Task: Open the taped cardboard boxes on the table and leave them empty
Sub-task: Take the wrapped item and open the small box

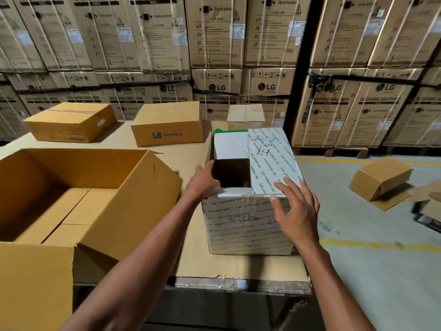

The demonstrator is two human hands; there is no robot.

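Looking down at a cardboard-covered table (191, 259) in a warehouse, with stacked washing-machine cartons (214, 44) filling the background. Working on a white box (248, 225) wrapped in printed tape, standing at the table's right edge with its top partly open onto a dark interior. Left hand (202, 181) reaching to the rim of that opening, thumb at the edge, fingers hidden so grip unclear. Right hand (296, 211) spread wide, fingers straight, pressing on the near right corner of the top. Sitting empty at left, a large open brown box (83, 206); waiting behind, two sealed brown boxes (71, 121) (167, 123) and a small pale one (245, 115). Risking, probably, nudging the white box off the edge onto the floor, where another box (381, 177) is already lying
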